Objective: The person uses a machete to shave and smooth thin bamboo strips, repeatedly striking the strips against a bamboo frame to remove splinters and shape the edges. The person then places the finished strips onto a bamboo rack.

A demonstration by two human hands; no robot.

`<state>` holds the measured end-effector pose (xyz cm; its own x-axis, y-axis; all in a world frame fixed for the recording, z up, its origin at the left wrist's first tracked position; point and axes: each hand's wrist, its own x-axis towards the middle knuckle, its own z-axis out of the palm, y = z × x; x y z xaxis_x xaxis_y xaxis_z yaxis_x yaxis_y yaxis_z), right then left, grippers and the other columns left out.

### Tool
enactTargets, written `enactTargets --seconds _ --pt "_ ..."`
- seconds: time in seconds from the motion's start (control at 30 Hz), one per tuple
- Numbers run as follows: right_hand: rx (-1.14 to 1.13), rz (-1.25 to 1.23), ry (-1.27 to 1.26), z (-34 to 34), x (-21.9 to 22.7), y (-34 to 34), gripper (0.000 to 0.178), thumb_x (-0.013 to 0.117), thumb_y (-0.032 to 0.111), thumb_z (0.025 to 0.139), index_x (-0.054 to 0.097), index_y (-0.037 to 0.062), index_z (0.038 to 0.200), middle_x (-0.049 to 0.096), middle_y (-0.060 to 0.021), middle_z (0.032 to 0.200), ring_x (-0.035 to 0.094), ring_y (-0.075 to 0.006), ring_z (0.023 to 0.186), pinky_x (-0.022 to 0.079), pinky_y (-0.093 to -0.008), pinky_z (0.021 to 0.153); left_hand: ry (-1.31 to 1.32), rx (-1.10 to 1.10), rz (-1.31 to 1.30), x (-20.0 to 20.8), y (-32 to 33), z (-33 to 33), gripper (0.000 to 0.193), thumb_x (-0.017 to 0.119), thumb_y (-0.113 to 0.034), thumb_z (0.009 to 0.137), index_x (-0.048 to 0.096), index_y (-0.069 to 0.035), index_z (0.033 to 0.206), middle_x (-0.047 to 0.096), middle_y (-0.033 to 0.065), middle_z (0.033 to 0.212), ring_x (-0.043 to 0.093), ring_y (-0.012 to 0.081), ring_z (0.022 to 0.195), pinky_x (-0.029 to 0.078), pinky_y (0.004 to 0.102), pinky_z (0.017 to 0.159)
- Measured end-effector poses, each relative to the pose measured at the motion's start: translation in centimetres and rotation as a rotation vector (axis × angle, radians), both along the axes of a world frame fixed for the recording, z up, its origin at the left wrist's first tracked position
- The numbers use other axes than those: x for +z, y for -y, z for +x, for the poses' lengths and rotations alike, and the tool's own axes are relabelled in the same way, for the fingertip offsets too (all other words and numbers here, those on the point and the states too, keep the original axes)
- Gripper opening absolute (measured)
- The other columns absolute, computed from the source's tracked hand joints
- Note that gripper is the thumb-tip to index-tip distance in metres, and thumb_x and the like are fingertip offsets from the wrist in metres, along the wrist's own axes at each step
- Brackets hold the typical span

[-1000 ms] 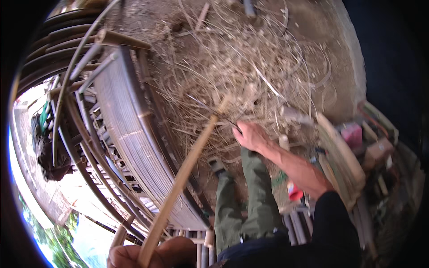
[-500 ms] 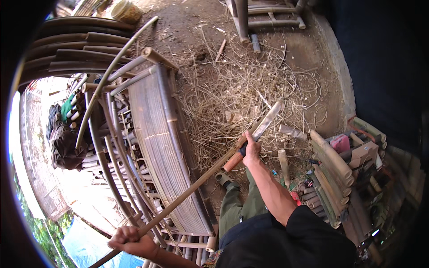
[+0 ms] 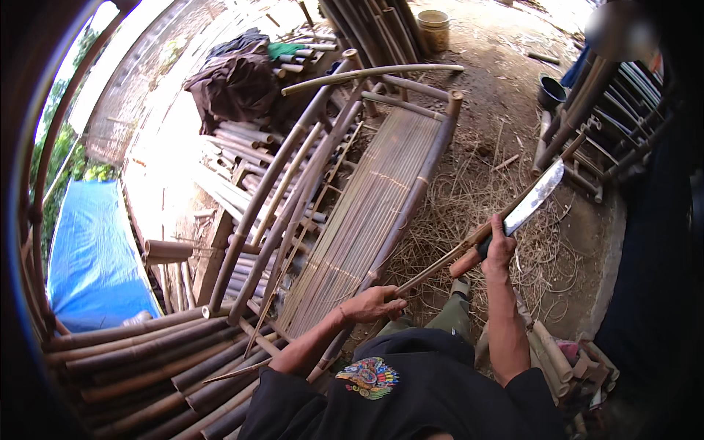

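Observation:
My right hand (image 3: 499,248) is closed round a long bamboo strip and a machete together. The machete's wide steel blade (image 3: 537,198) points away to the upper right, and its orange-brown wooden handle (image 3: 465,262) sticks out below the fist. Lying alongside the blade, the bamboo strip (image 3: 438,265) slants down to my left hand (image 3: 372,303), whose fingers are wrapped round it. A thin pointed end (image 3: 236,372) shows beyond my left forearm; whether it belongs to the same strip I cannot tell. Both hands are over the near end of a slatted bamboo bench (image 3: 359,220).
A curved bamboo pole (image 3: 374,73) rests across the bench's far end. Thin shavings (image 3: 469,213) litter the dirt floor. Stacked bamboo poles (image 3: 147,367) lie near left, by a blue tarp (image 3: 95,249). A bucket (image 3: 433,31) stands far off; bamboo frames (image 3: 587,147) are at right.
My view has swung left. The left hand has come closer to the right hand along the bamboo strip. My right hand still grips the machete and strip together.

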<state>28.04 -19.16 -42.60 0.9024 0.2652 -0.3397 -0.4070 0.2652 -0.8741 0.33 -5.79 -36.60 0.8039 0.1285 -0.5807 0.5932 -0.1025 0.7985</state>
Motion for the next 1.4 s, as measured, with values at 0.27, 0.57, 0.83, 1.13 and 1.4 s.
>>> enactTargets --seconds 0.27,0.57,0.83,1.13,1.4 --pt "0.489 -0.629 0.824 -5.9 6.2 -2.4 0.054 0.058 0.051 0.093 0.061 0.0007 0.113 0.06 -0.0059 0.078 0.06 -0.0166 0.071 0.049 -0.0327 0.064 0.171 0.446 -0.438 0.8 1.6 -9.6 0.039 0.053 -0.034 0.101 0.062 0.0 0.117 0.061 0.0019 0.077 0.065 0.01 0.066 0.053 0.0249 0.054" --pt "0.841 -0.841 1.319 -11.0 8.3 -7.6 0.063 0.046 0.07 0.089 0.055 0.0083 0.093 0.055 -0.0049 0.064 0.058 -0.022 0.056 0.048 -0.0407 0.054 0.274 0.815 0.035 1.3 1.2 -9.4 0.026 0.055 -0.017 0.099 0.066 0.002 0.113 0.051 -0.0051 0.068 0.044 0.0041 0.059 0.038 0.0226 0.052" --pt "1.056 -0.615 1.426 -12.4 8.3 -8.8 0.066 0.043 0.074 0.088 0.053 0.0089 0.079 0.057 -0.0091 0.061 0.062 -0.0244 0.053 0.052 -0.0398 0.051 0.211 0.87 0.268 3.9 2.2 -7.3 0.027 0.058 -0.019 0.096 0.067 0.0 0.113 0.051 -0.0015 0.063 0.045 0.0071 0.059 0.04 0.0274 0.054" --pt "0.997 -0.705 1.244 -8.6 8.8 -7.9 0.061 0.051 0.067 0.088 0.057 0.0069 0.085 0.063 -0.0141 0.066 0.068 -0.0299 0.06 0.056 -0.0406 0.056 0.148 0.775 0.347 5.6 4.3 -5.6 0.028 0.058 -0.014 0.096 0.063 -0.001 0.12 0.065 0.0105 0.079 0.058 0.0103 0.071 0.049 0.0279 0.066" --pt "0.754 -0.68 1.536 -5.9 7.5 -8.3 0.061 0.044 0.07 0.09 0.054 0.0108 0.076 0.057 -0.0061 0.06 0.061 -0.0175 0.051 0.051 -0.0357 0.045 0.119 0.762 0.308 6.5 4.8 -5.0 0.027 0.059 -0.011 0.095 0.064 0.001 0.119 0.064 0.011 0.077 0.056 0.0089 0.07 0.048 0.0264 0.065"
